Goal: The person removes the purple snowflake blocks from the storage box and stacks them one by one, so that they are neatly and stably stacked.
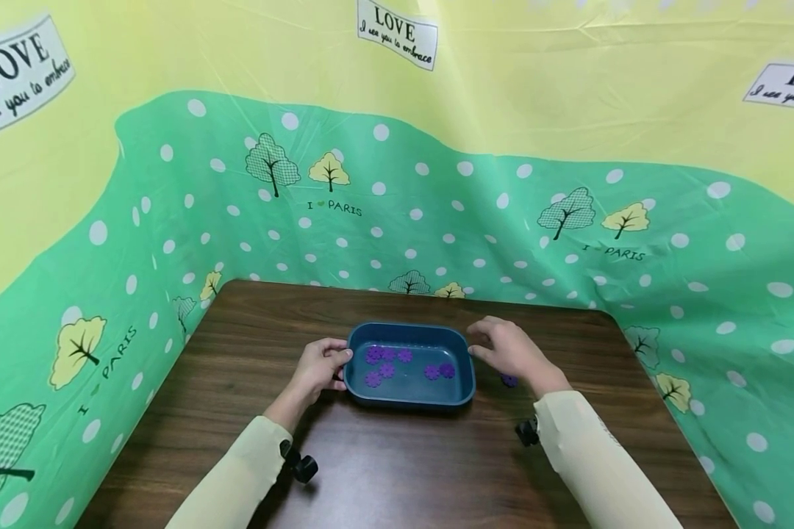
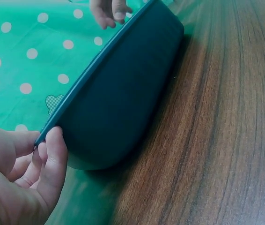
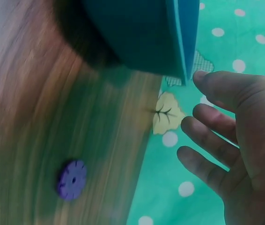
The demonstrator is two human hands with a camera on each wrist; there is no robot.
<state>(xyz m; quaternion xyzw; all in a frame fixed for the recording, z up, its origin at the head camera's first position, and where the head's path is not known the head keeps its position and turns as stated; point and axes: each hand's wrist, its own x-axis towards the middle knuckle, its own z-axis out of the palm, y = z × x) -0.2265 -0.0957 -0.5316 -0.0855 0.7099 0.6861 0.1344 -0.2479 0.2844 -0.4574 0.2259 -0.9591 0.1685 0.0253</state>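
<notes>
A dark blue rectangular tub (image 1: 410,402) stands on the wooden table, with several purple flower-shaped discs (image 1: 387,369) lying on its floor. My left hand (image 1: 319,367) pinches the tub's left rim between thumb and fingers, as the left wrist view also shows on the rim (image 2: 83,79). Beside the right end of the tub, my right hand (image 1: 506,349) is held with fingers apart and nothing between them. Its thumb is close to the rim; whether they touch I cannot tell. One more purple disc (image 3: 72,180) lies on the table below the right hand, partly covered by it in the head view.
The brown wooden table (image 1: 397,470) bears the tub and the loose disc. Behind and around it hangs a green and yellow cloth (image 1: 370,242) with white dots and printed trees. Small black devices (image 1: 302,466) are strapped at both wrists.
</notes>
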